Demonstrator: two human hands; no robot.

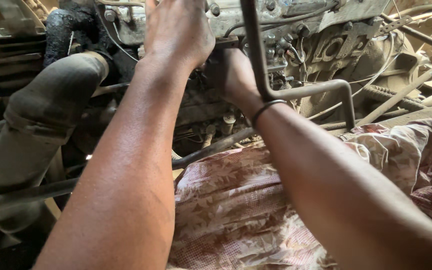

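Both my arms reach up into a dirty metal engine (321, 45). My left hand (178, 30) rests its back toward me on the upper engine body, fingers hidden over the top edge. My right hand (233, 72), with a thin black band (266, 107) on the wrist, is tucked in behind a bent metal rod (301, 92); its fingers are hidden among the parts, so any grip cannot be made out. Wires and bolts crowd around both hands.
A thick grimy hose (51, 105) curves down at the left. A patterned pink and cream cloth (236, 205) lies under my arms. A long dark bar (211, 149) runs across below the engine. Tan rods and pipes (411, 85) cross at the right.
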